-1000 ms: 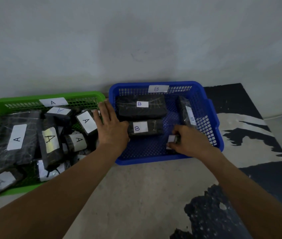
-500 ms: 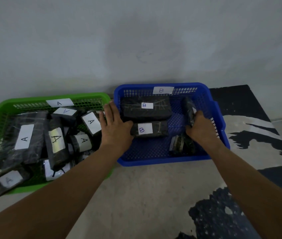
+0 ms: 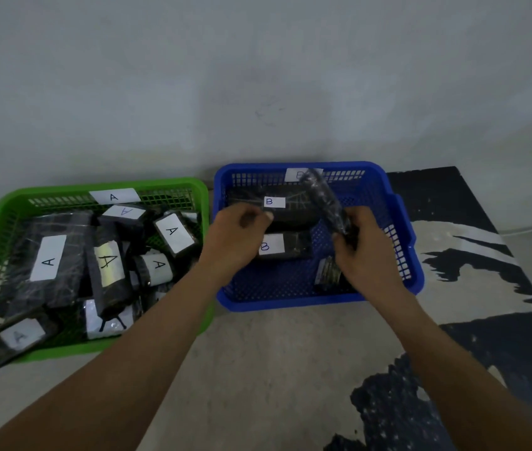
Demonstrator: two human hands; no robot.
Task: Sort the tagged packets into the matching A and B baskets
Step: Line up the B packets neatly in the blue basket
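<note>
Right hand (image 3: 362, 252): grips tilted black packet (image 3: 323, 200) above blue basket (image 3: 290, 302); left hand (image 3: 235, 242): fingers curled, empty; green basket (image 3: 63, 189): A packets (image 3: 48, 258)

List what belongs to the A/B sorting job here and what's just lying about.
Job: green basket tagged A, its A packets, blue basket tagged B, its B packets, the black packet the right hand grips, left hand above the blue basket.
Lying about: patterned mat, floor, wall.

Both forearms (image 3: 134, 362) are bare, uncovered down to the left hand (image 3: 235, 244) and right hand (image 3: 367, 255).
</note>
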